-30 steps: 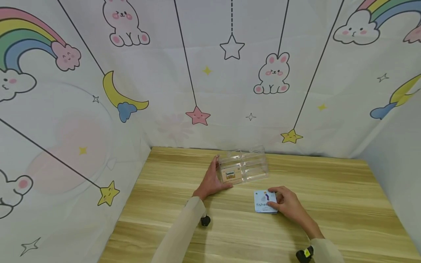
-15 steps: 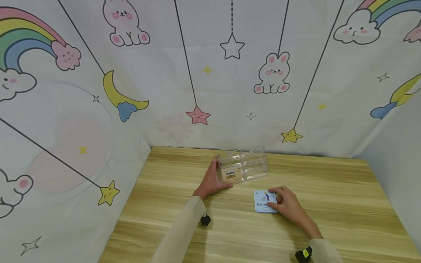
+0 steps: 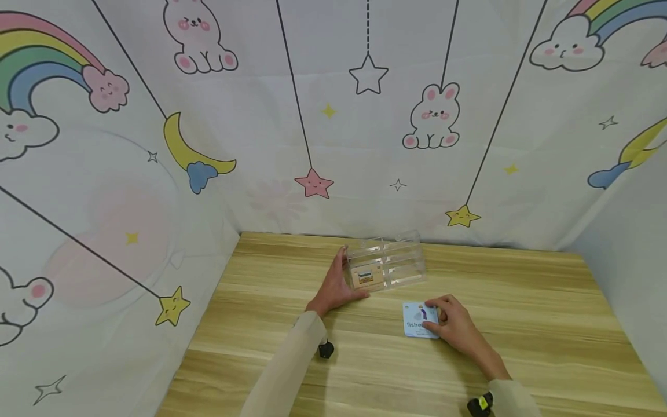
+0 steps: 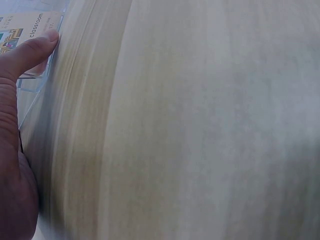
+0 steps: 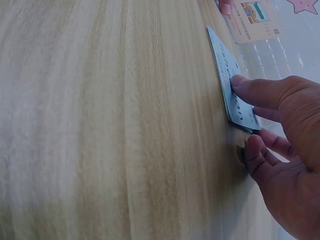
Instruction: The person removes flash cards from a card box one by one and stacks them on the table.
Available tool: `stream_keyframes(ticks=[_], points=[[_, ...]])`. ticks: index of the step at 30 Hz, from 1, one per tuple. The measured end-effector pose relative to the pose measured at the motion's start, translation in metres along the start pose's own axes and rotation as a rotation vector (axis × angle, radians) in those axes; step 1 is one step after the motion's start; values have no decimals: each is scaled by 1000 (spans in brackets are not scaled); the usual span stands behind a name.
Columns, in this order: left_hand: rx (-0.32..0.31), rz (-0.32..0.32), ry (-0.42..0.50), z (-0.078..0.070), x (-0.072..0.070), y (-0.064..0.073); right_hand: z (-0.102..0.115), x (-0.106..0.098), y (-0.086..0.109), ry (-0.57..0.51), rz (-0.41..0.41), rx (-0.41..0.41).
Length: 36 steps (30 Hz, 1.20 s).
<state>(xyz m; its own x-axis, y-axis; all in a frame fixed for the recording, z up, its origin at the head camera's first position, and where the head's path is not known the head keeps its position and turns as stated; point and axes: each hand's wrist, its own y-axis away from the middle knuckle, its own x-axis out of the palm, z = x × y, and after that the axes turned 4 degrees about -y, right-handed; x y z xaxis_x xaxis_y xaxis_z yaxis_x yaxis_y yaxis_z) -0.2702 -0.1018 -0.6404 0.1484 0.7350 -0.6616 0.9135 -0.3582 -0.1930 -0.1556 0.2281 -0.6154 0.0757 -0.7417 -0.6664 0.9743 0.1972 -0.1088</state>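
My left hand [image 3: 335, 288] grips the left side of a clear plastic organizer box [image 3: 403, 270] with several compartments, thumb at its front edge. An orange-beige card [image 3: 367, 278] with a classroom picture sits in its front left compartment. In the left wrist view the thumb [image 4: 35, 52] lies over the box's edge beside the card's word "classroom". My right hand [image 3: 458, 324] pinches a small stack of light blue flash cards [image 3: 414, 329] by the right edge. The top card reads "fisherman", partly covered by the thumb. In the right wrist view the stack [image 5: 225, 82] is close over the table.
The wood-grain table [image 3: 547, 313] meets a white cartoon-printed curtain [image 3: 365, 208] just behind the box. More curtain stands along the left and a pale wall [image 3: 620, 278] along the right. Both wrists wear black camera mounts [image 3: 325, 349].
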Motion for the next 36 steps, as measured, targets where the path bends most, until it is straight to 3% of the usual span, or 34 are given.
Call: stream_keyframes(ticks=[5,22,30,36], points=[[-35,24,-3,0,-1,0,1,-1,-1,8,12,15],[-33,31,-8,1,0,0,0,-2,-2,29,42,24],[-16,17,-3,-2,-1,-1,3,-11,-4,26,37,13],[-37,29,-11,-2,-1,0,7,-19,-14,29,29,-9]])
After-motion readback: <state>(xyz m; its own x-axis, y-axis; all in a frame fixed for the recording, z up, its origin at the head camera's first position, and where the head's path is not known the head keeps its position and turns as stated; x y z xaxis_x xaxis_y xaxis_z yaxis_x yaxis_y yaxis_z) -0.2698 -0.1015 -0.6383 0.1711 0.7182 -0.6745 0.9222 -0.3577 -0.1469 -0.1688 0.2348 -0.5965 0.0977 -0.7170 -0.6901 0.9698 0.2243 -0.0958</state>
